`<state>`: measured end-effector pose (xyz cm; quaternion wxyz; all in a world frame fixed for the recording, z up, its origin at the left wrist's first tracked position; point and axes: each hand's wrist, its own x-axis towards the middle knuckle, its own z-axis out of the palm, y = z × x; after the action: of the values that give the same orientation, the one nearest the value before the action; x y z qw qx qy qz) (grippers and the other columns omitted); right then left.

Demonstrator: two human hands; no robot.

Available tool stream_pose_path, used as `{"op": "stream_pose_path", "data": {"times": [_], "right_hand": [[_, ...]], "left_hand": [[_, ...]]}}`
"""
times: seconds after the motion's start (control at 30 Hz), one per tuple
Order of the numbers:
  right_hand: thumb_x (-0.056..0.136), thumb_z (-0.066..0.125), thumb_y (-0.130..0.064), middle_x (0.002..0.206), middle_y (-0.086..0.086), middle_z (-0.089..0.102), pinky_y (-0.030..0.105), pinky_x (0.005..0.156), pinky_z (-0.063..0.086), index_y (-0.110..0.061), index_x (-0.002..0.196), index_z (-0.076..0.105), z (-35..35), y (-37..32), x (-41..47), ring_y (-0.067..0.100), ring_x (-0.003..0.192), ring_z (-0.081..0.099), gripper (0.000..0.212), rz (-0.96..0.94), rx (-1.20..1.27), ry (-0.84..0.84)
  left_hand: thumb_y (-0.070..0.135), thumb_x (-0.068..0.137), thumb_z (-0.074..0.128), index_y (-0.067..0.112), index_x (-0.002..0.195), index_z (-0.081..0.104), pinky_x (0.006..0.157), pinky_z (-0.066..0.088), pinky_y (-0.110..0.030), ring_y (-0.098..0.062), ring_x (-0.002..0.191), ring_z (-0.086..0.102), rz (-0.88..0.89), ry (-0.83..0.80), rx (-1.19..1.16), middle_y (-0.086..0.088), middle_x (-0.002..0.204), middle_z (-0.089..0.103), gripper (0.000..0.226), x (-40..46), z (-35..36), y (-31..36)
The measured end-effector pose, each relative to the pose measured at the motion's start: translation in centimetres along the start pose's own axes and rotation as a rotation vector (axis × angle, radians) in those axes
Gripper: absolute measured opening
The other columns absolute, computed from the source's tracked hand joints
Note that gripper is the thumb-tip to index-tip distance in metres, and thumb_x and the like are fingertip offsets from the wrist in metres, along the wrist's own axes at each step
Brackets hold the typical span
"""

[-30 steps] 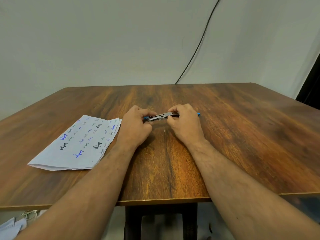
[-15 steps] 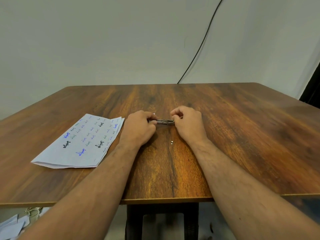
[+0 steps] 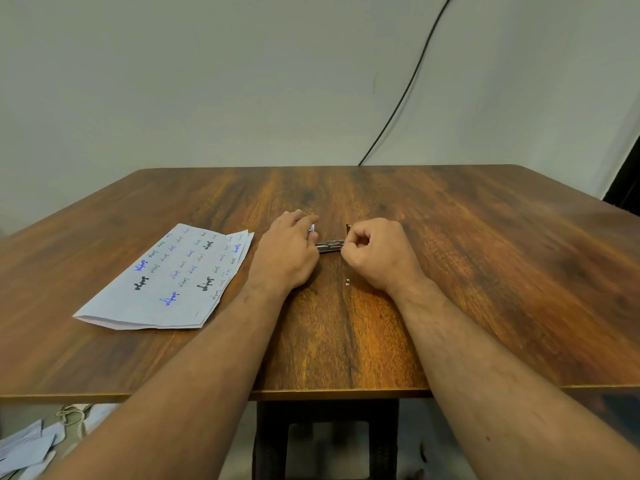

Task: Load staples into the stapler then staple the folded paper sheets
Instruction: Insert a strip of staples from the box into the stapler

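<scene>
A small metal stapler (image 3: 330, 245) lies on the wooden table (image 3: 485, 271) between my two hands, only its silver middle showing. My left hand (image 3: 287, 254) covers its left end, where a bit of blue shows, and grips it. My right hand (image 3: 379, 252) has curled fingers that pinch the stapler's right end, with a small upright metal part at the fingertips. A tiny loose bit of staples (image 3: 348, 281) lies on the table just in front of my right hand. The folded paper sheets (image 3: 166, 282), with handwriting in blue and black, lie to the left.
A black cable (image 3: 405, 95) runs down the wall behind the table. Loose papers (image 3: 24, 448) lie on the floor at the lower left. The table's front edge (image 3: 329, 393) is near me.
Both hands have lowered the stapler onto the table and drawn it nearer to me. A small staple piece now lies on the table by my right hand.
</scene>
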<state>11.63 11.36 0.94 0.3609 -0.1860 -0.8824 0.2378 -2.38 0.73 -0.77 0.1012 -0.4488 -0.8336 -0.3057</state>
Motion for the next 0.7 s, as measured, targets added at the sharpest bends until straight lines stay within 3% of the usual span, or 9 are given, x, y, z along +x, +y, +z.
{"op": "stream_pose_path", "data": {"times": [0.13, 0.27, 0.43, 0.57, 0.7], "right_hand": [[0.078, 0.073, -0.012, 0.051, -0.01, 0.061, 0.023, 0.06, 0.042, -0.013, 0.07, 0.078, -1.5, 0.3, 0.1, -0.002, 0.048, 0.051, 0.009, 0.131, 0.105, -0.339], [0.079, 0.08, -0.012, 0.059, -0.011, 0.067, 0.015, 0.057, 0.044, -0.015, 0.08, 0.079, -2.5, 0.4, -0.1, -0.003, 0.054, 0.056, 0.003, 0.175, 0.21, -0.493], [0.07, 0.09, -0.018, 0.059, -0.016, 0.064, 0.007, 0.052, 0.038, -0.022, 0.08, 0.08, -2.3, 0.7, -0.9, -0.009, 0.052, 0.054, 0.015, 0.124, 0.125, -0.454], [0.073, 0.088, -0.018, 0.078, -0.012, 0.075, 0.006, 0.06, 0.04, -0.026, 0.073, 0.082, -2.1, 1.0, -0.9, -0.009, 0.069, 0.062, 0.01, 0.14, 0.134, -0.398], [0.076, 0.085, -0.021, 0.077, -0.009, 0.077, 0.002, 0.061, 0.042, -0.025, 0.075, 0.082, -2.0, 1.1, -1.0, -0.006, 0.071, 0.064, 0.006, 0.156, 0.148, -0.33]], "left_hand": [[0.037, 0.107, 0.03, 0.026, 0.158, 0.03, 0.124, 0.01, -0.045, -0.024, 0.156, 0.012, -0.037, -0.149, 0.103, -0.004, 0.168, 0.025, 0.052, 0.4, 0.2, 0.0], [0.042, 0.107, 0.028, 0.027, 0.157, 0.033, 0.124, 0.014, -0.048, -0.025, 0.154, 0.02, -0.077, -0.194, 0.126, -0.003, 0.165, 0.031, 0.053, 0.3, 0.1, 0.3], [0.04, 0.106, 0.031, 0.021, 0.142, 0.056, 0.111, 0.034, -0.047, -0.03, 0.136, 0.037, -0.142, -0.097, 0.075, -0.01, 0.147, 0.047, 0.048, -0.4, -0.4, 0.8], [0.025, 0.103, 0.04, 0.019, 0.133, 0.061, 0.105, 0.042, -0.045, -0.029, 0.128, 0.047, -0.201, -0.061, 0.005, -0.01, 0.143, 0.051, 0.036, -0.7, -0.9, 1.2], [0.015, 0.095, 0.051, 0.02, 0.123, 0.059, 0.096, 0.049, -0.044, -0.027, 0.113, 0.057, -0.237, -0.045, -0.028, -0.009, 0.13, 0.062, 0.03, -0.5, -1.2, 1.4]]}}
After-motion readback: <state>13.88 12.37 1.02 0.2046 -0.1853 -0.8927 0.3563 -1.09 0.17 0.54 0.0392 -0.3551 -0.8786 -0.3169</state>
